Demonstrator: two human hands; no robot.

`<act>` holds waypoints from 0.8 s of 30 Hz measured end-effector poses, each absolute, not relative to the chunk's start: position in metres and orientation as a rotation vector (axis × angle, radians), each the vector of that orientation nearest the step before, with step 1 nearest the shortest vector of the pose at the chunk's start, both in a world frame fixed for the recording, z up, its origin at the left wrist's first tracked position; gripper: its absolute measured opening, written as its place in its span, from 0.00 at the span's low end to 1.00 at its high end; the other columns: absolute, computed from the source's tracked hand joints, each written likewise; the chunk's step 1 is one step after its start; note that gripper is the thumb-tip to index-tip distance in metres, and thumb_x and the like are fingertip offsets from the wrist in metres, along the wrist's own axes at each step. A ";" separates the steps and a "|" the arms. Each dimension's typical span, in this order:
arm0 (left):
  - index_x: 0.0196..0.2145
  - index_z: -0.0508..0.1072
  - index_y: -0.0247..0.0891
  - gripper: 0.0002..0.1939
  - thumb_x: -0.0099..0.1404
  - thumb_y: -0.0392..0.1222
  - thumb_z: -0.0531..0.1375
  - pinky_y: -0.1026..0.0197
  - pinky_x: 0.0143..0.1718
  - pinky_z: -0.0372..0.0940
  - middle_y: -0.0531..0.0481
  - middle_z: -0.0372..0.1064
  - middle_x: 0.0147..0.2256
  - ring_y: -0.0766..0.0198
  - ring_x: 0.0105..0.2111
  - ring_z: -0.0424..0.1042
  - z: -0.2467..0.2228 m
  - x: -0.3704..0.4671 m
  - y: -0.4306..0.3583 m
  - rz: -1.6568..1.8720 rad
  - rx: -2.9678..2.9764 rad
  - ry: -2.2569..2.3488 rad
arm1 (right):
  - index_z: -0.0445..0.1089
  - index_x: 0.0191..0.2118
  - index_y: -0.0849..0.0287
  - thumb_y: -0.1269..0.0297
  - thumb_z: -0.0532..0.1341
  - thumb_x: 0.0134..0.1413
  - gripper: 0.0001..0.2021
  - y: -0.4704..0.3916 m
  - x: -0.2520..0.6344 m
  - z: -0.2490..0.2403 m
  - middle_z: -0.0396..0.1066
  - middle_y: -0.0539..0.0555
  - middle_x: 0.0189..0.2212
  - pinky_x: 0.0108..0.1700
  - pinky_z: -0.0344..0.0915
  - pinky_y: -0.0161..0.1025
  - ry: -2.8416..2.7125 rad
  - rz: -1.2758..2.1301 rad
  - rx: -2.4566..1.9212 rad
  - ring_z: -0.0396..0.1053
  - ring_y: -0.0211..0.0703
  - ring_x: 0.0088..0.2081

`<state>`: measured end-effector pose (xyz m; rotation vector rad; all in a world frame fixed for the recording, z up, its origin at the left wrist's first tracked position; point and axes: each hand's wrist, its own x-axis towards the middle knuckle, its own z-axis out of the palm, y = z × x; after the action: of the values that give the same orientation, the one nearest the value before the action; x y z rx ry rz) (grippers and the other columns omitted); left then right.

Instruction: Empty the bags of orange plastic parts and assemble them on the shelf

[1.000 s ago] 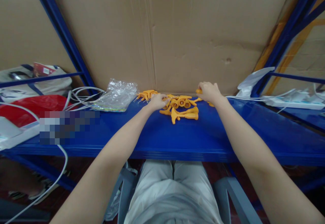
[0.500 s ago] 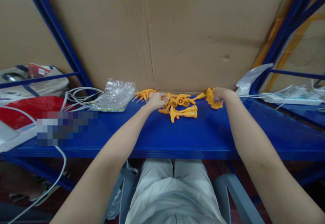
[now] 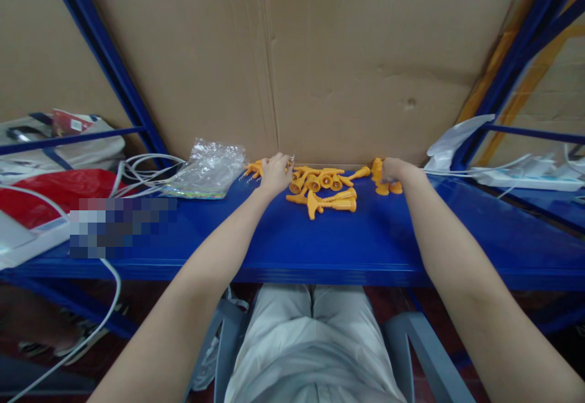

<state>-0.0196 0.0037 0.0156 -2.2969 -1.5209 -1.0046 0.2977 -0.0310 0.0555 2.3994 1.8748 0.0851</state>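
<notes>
Hand, left [image 3: 275,173]: curled beside orange plastic-handled metal corkscrews [image 3: 253,169]; grip can't be told.
Hand, right [image 3: 393,171]: placed at orange plastic pieces [image 3: 377,173]; fingers hidden, grip can't be told.

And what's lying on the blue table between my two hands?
A cluster of orange corkscrew parts, some showing round open ends; the head view shows it.

No lettering can be read anywhere: the small white label [image 3: 76,125] on the red packet [image 3: 63,124] by the navy-trimmed cream bag [image 3: 86,155], toward nine o'clock, is too blurred to make out.
</notes>
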 end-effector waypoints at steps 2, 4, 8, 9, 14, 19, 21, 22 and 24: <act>0.45 0.74 0.38 0.12 0.66 0.36 0.54 0.51 0.51 0.61 0.42 0.77 0.39 0.49 0.46 0.75 0.015 -0.022 0.007 -1.026 -2.281 -1.589 | 0.81 0.41 0.67 0.75 0.69 0.50 0.11 -0.033 0.296 0.056 0.80 0.64 0.30 0.34 0.73 0.38 1.862 0.091 2.397 0.80 0.52 0.37; 0.47 0.73 0.38 0.14 0.65 0.34 0.54 0.55 0.47 0.63 0.44 0.78 0.35 0.52 0.42 0.77 0.013 -0.025 0.012 -1.070 -2.282 -1.621 | 0.81 0.43 0.68 0.77 0.68 0.50 0.12 -0.035 0.294 0.056 0.80 0.65 0.31 0.34 0.74 0.39 1.861 0.088 2.413 0.80 0.53 0.36; 0.46 0.73 0.40 0.14 0.66 0.33 0.53 0.57 0.44 0.65 0.46 0.79 0.35 0.55 0.40 0.78 0.007 -0.032 0.023 -1.180 -2.242 -1.606 | 0.80 0.45 0.71 0.81 0.67 0.48 0.16 -0.034 0.295 0.054 0.80 0.70 0.34 0.38 0.75 0.42 1.886 0.137 2.419 0.81 0.58 0.39; 0.46 0.73 0.41 0.14 0.66 0.34 0.53 0.57 0.45 0.66 0.46 0.80 0.36 0.54 0.42 0.78 0.006 -0.034 0.024 -1.190 -2.227 -1.606 | 0.80 0.45 0.71 0.81 0.67 0.47 0.16 -0.033 0.295 0.053 0.80 0.71 0.36 0.40 0.75 0.42 1.893 0.168 2.414 0.80 0.60 0.41; 0.55 0.71 0.38 0.18 0.72 0.39 0.50 0.48 0.57 0.63 0.38 0.75 0.55 0.49 0.57 0.71 -0.001 -0.040 0.024 -1.066 -2.219 -1.676 | 0.79 0.48 0.69 0.80 0.68 0.46 0.20 -0.034 0.293 0.051 0.79 0.72 0.44 0.44 0.74 0.42 1.889 0.257 2.434 0.79 0.59 0.47; 0.65 0.63 0.38 0.26 0.75 0.45 0.44 0.39 0.64 0.57 0.35 0.64 0.64 0.47 0.65 0.62 -0.004 -0.044 0.021 -0.825 -2.218 -1.868 | 0.76 0.55 0.66 0.72 0.67 0.54 0.21 -0.048 0.281 0.057 0.77 0.71 0.49 0.47 0.74 0.43 1.795 0.235 2.585 0.77 0.58 0.51; 0.67 0.61 0.39 0.28 0.75 0.47 0.43 0.36 0.64 0.56 0.36 0.61 0.67 0.46 0.67 0.58 -0.006 -0.046 0.022 -0.747 -2.219 -1.919 | 0.75 0.56 0.67 0.71 0.65 0.57 0.21 -0.054 0.273 0.062 0.76 0.72 0.51 0.50 0.73 0.45 1.796 0.264 2.644 0.76 0.59 0.53; 0.68 0.59 0.40 0.28 0.75 0.47 0.42 0.35 0.65 0.55 0.36 0.59 0.67 0.46 0.68 0.57 -0.007 -0.047 0.023 -0.711 -2.222 -1.940 | 0.75 0.57 0.67 0.70 0.64 0.58 0.20 -0.057 0.269 0.064 0.75 0.73 0.52 0.51 0.73 0.46 1.813 0.283 2.657 0.75 0.59 0.54; 0.70 0.57 0.40 0.30 0.75 0.48 0.40 0.34 0.66 0.52 0.37 0.56 0.69 0.47 0.70 0.54 -0.009 -0.048 0.025 -0.631 -2.232 -1.983 | 0.74 0.57 0.69 0.69 0.62 0.61 0.20 -0.061 0.259 0.066 0.74 0.75 0.53 0.52 0.72 0.48 1.871 0.327 2.645 0.74 0.60 0.55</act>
<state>-0.0484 0.0248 -0.0093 -2.2322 -1.9827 -0.6306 0.2593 -0.0609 0.0664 2.6455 1.8711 0.3268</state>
